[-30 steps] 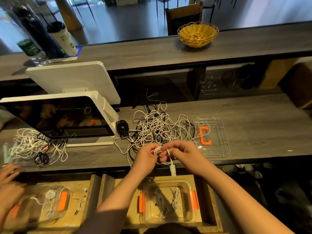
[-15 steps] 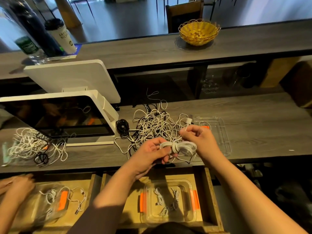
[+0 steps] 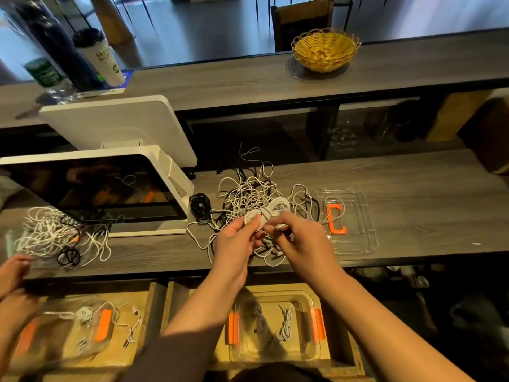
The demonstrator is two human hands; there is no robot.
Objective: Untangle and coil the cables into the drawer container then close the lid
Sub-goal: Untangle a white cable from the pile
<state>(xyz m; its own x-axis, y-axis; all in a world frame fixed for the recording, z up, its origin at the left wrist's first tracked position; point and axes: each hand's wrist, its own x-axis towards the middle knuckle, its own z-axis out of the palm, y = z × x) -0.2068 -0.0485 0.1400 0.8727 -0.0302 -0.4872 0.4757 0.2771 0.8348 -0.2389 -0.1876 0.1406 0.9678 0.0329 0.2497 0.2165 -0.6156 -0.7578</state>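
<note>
My left hand (image 3: 237,238) grips the white cable bundle (image 3: 268,212) above the counter (image 3: 413,188); my right hand (image 3: 298,238) pinches its loose plug end. The open container (image 3: 275,326) lies in the drawer directly below both hands, nearer me.

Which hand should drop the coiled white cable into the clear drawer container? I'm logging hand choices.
Left, probably. The left hand grips the coiled white cable, while the right hand only pinches its loose end. The clear drawer container lies open directly below both hands.
</note>
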